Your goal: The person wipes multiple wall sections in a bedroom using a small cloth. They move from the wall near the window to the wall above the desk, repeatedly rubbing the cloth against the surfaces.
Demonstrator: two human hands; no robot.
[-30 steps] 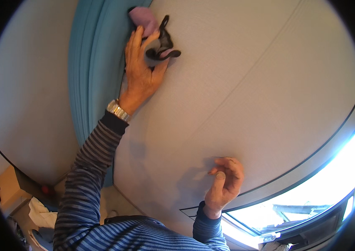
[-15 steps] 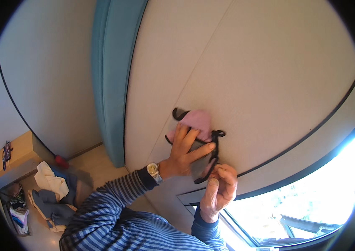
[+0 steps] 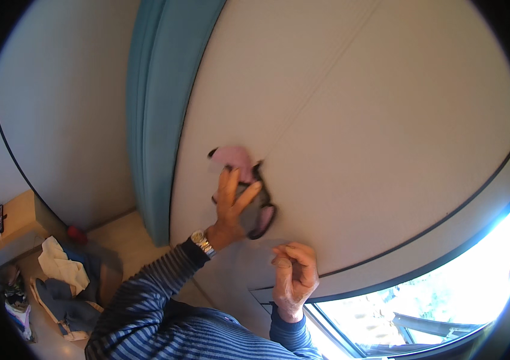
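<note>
A small pink and dark grey fabric piece with black edging [image 3: 235, 157] is against the broad beige surface, a little blurred. My left hand [image 3: 229, 207], wearing a wristwatch [image 3: 202, 242], lies over its middle with the fingers parted. The cloth moves along with that hand, so it appears gripped, though the grip underneath is hidden. To the right and lower, my right hand [image 3: 295, 276] is apart from the cloth. Its fingers are curled and the thumb is close to the forefinger. Whether anything small is pinched there does not show.
A teal padded strip [image 3: 162, 120] borders the beige surface [image 3: 351, 144] on the left. A bright window [image 3: 423, 300] is at lower right. Lower left are a wooden cabinet [image 3: 19, 222] with glasses on top, dark grey shoes [image 3: 66, 303] and a cream cloth [image 3: 63, 267].
My left hand and the fabric piece have moved left and slightly up. My right hand has come away from the cloth's lower edge. The whole view has shifted a little.
</note>
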